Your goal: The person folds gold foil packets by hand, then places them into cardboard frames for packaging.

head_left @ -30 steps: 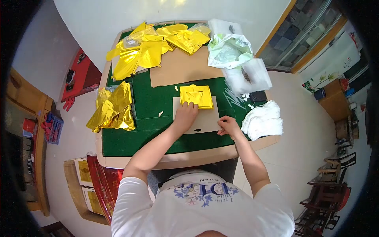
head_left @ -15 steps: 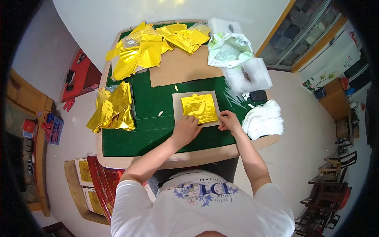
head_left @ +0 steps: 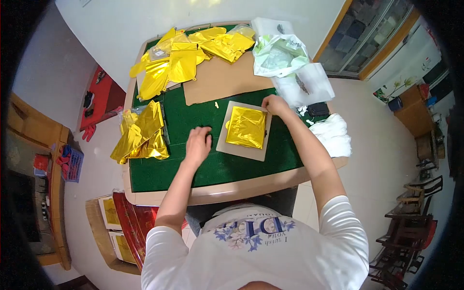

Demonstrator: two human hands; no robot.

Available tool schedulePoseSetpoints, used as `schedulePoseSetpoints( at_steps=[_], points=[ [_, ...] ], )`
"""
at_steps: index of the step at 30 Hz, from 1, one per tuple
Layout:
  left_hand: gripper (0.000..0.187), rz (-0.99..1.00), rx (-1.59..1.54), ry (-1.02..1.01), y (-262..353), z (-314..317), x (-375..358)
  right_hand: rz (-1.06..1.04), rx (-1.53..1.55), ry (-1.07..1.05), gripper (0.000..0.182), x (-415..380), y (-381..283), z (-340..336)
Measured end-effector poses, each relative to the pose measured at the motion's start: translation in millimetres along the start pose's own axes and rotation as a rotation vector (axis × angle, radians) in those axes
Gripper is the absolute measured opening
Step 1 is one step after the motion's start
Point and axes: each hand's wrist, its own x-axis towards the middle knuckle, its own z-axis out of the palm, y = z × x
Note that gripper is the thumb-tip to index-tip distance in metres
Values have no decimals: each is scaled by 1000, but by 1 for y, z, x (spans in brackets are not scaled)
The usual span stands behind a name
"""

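A folded gold foil piece lies on a square of cardboard on the green tabletop. The square is slightly turned. My right hand pinches the cardboard at its upper right corner. Left of the square, my left hand hovers over or rests on the green surface, fingers apart, with nothing in it. Another crumpled gold foil bundle lies farther left, away from my left hand.
Gold foil pieces are heaped at the far left of the table, beside a brown cardboard sheet. A plastic bag, clear packets, a black object and white cloth lie on the right.
The cardboard with the foil has turned. My right hand has moved up to its upper corner. My left hand has left the foil, moved left and opened.
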Motion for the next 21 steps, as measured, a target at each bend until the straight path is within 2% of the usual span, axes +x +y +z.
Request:
schedulePoseSetpoints(
  at_steps=[4, 6, 8, 10, 11, 12, 13, 14, 16, 17, 19, 20, 21],
  points=[
    [22, -101, -99, -91, 20, -9, -12, -76, -43, -15, 16, 16, -31, -3],
    [22, -32, -4, 76, 19, -11, -18, -199, -32, -44, 16, 16, -52, -7],
    [23, -76, -6, 56, 11, -9, -22, -255, -61, -89, 16, 20, -71, -4],
    [34, -75, 42, 17, 5, -8, -23, -312, -88, -134, 16, 26, -84, 8],
    [34, -77, 44, 13, 0, -6, -21, -383, -32, -49, 17, 25, -91, 16],
    [44, 20, 80, -31, -7, -2, -16, -453, 23, 34, 20, 23, -95, 25],
    [55, 115, 113, -73, -9, -2, -10, -458, 63, 93, 23, 20, -100, 30],
    [55, 109, 109, -77, -12, -2, -4, -457, 63, 85, 23, 13, -101, 34],
    [72, 217, 160, -208, -8, -4, 14, -484, 351, 415, 18, -14, -106, 28],
    [78, 235, 178, -251, -12, -1, 19, -406, 455, 428, 18, -37, -108, 20],
    [77, 233, 209, -285, -19, 4, 24, -386, 505, 593, 18, -71, -91, 26],
    [76, 236, 253, -315, -21, 6, 24, -298, 496, 590, 18, -94, -81, 29],
    [68, 253, 284, -310, -21, 5, 21, -210, 489, 586, 17, -120, -72, 31]
  ],
)
